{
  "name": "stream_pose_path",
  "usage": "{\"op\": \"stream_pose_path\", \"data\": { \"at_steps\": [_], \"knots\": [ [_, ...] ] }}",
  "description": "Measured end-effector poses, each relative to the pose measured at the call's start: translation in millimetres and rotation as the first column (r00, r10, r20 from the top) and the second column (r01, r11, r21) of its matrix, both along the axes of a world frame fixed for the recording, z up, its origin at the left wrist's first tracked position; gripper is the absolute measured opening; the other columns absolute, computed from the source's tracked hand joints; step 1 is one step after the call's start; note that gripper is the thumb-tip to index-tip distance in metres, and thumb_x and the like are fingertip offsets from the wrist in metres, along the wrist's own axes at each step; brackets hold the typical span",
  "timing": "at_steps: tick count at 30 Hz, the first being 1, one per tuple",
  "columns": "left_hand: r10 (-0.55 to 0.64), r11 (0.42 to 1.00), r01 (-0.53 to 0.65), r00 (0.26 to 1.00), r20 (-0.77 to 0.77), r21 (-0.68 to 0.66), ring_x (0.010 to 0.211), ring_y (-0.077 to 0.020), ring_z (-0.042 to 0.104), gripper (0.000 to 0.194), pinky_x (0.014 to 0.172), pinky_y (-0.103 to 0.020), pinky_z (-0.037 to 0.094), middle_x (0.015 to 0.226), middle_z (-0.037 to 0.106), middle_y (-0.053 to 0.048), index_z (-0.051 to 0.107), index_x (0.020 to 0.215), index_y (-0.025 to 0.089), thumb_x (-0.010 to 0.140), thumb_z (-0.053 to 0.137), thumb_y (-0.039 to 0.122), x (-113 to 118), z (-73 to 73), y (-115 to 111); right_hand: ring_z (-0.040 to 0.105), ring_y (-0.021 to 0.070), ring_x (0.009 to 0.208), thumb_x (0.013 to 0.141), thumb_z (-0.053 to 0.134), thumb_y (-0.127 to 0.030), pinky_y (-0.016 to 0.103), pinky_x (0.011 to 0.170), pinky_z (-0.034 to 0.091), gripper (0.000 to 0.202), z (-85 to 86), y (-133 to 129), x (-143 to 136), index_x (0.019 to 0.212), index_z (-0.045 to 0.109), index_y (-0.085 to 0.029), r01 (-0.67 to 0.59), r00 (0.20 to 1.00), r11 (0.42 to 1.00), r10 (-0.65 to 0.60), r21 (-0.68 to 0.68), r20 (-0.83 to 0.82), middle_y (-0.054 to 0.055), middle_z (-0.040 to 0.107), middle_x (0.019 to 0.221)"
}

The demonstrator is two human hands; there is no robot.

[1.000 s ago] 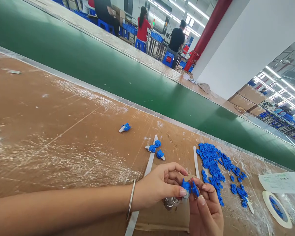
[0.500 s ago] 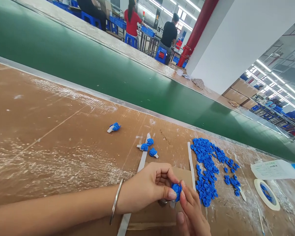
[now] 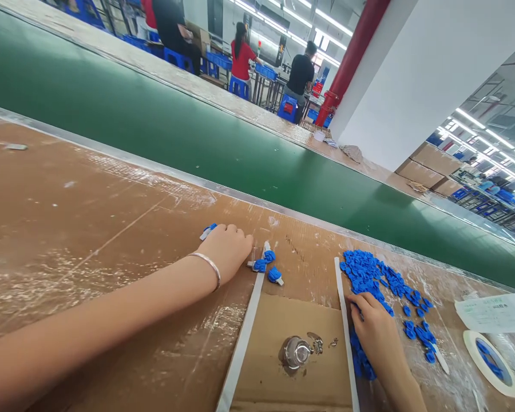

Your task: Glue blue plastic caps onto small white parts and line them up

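Note:
My left hand (image 3: 227, 250) is stretched out over the table, back upward, with bent fingers whose tips are hidden. Just beyond it a blue piece with a pale tab (image 3: 208, 231) is partly covered by the hand. To its right lie several similar tabbed blue pieces (image 3: 274, 275) beside a white strip (image 3: 245, 332). My right hand (image 3: 371, 320) rests at the left edge of a heap of small blue pieces (image 3: 363, 268), fingers curled together; anything in them is hidden. Between the hands, a small clear cup (image 3: 296, 352) sits on a cardboard sheet (image 3: 268, 320).
A green conveyor belt (image 3: 175, 137) runs behind the table. On the right are a roll of tape (image 3: 470, 349), a white stick (image 3: 441, 360) and a white labelled bottle or bag (image 3: 493, 313). Spilled shiny liquid (image 3: 317, 345) marks the cardboard by the cup. Several people work far behind.
The hands have parted from the blue piece they held together. My left hand has moved left and away, my right hand to the heap. The cup has come into full view.

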State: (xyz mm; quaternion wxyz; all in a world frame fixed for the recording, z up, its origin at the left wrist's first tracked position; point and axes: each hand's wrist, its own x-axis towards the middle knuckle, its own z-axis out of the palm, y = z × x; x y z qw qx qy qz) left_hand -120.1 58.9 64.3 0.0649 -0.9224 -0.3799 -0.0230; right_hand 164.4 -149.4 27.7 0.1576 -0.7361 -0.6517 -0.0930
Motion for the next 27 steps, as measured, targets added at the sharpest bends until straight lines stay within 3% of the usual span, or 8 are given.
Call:
{"op": "stream_pose_path", "data": {
  "at_steps": [2, 4, 7, 10, 13, 19, 27],
  "knots": [
    [0.047, 0.998, -0.045, 0.998, -0.038, 0.046, 0.078, -0.0323, 0.064, 0.019, 0.068, -0.038, 0.044, 0.076, 0.066, -0.019, 0.062, 0.075, 0.012, 0.069, 0.048, 0.000, 0, -11.6, 6, 0.063, 0.0219, 0.075, 0.092, 0.036, -0.020, 0.032, 0.063, 0.046, 0.029, -2.8, 1, 4, 0.093, 0.065, -0.021, 0.021, 1.000, 1.000, -0.021, -0.009, -0.005, 0.007, 0.066, 0.092],
    [0.058, 0.994, -0.049, 0.994, -0.092, 0.097, 0.079, -0.0316, 0.063, 0.018, 0.069, -0.038, 0.043, 0.078, 0.066, -0.019, 0.063, 0.075, 0.011, 0.071, 0.049, 0.002, 1, -12.6, 7, 0.063, 0.0233, 0.073, 0.091, 0.037, -0.022, 0.033, 0.062, 0.046, 0.029, -4.1, 1, 9, 0.091, 0.065, -0.020, 0.043, 0.999, 0.999, -0.044, -0.013, -0.016, 0.008, 0.066, 0.093],
    [0.006, 0.995, 0.007, 0.992, -0.130, 0.100, 0.082, -0.0302, 0.062, 0.020, 0.070, -0.038, 0.042, 0.084, 0.066, -0.018, 0.064, 0.080, 0.010, 0.073, 0.048, 0.000, 4, 2.5, 0, 0.065, 0.0232, 0.073, 0.090, 0.038, -0.025, 0.033, 0.062, 0.049, 0.028, -3.4, 2, 15, 0.088, 0.066, -0.020, 0.051, 0.996, 0.999, -0.052, -0.016, -0.066, 0.008, 0.066, 0.093],
    [-0.077, 0.997, 0.078, 0.992, -0.101, 0.008, 0.083, -0.0283, 0.062, 0.024, 0.070, -0.036, 0.042, 0.087, 0.065, -0.016, 0.064, 0.084, 0.011, 0.075, 0.046, -0.001, 8, 20.6, -11, 0.067, 0.0210, 0.078, 0.093, 0.039, -0.027, 0.031, 0.065, 0.054, 0.029, -1.5, 3, 15, 0.093, 0.067, -0.021, 0.035, 0.988, 0.999, -0.037, -0.017, -0.148, 0.007, 0.068, 0.096],
    [-0.131, 0.991, 0.128, 0.988, -0.079, -0.041, 0.079, -0.0282, 0.060, 0.025, 0.067, -0.036, 0.039, 0.085, 0.064, -0.013, 0.063, 0.087, 0.011, 0.076, 0.045, -0.002, 10, 27.9, -23, 0.068, 0.0209, 0.086, 0.097, 0.040, -0.032, 0.031, 0.072, 0.057, 0.032, -1.9, 3, 14, 0.093, 0.070, -0.021, 0.012, 0.977, 1.000, -0.016, -0.019, -0.212, 0.007, 0.070, 0.099],
    [-0.221, 0.975, 0.218, 0.972, -0.077, -0.043, 0.076, -0.0282, 0.060, 0.026, 0.065, -0.036, 0.037, 0.085, 0.064, -0.012, 0.064, 0.090, 0.012, 0.076, 0.047, -0.003, 12, 19.0, -37, 0.068, 0.0236, 0.097, 0.099, 0.041, -0.034, 0.038, 0.085, 0.059, 0.036, -9.0, -2, 18, 0.099, 0.074, -0.020, -0.059, 0.979, 0.998, 0.054, -0.018, -0.198, 0.008, 0.070, 0.108],
    [-0.243, 0.970, 0.243, 0.965, -0.102, -0.008, 0.075, -0.0253, 0.062, 0.024, 0.063, -0.033, 0.038, 0.082, 0.065, -0.010, 0.060, 0.092, 0.011, 0.075, 0.052, -0.004, 19, 3.8, -35, 0.066, 0.0269, 0.100, 0.096, 0.033, -0.018, 0.044, 0.086, 0.057, 0.040, -15.3, -4, 22, 0.107, 0.072, -0.018, -0.176, 0.984, 0.984, 0.175, -0.034, -0.035, 0.010, 0.067, 0.115]
  ]
}}
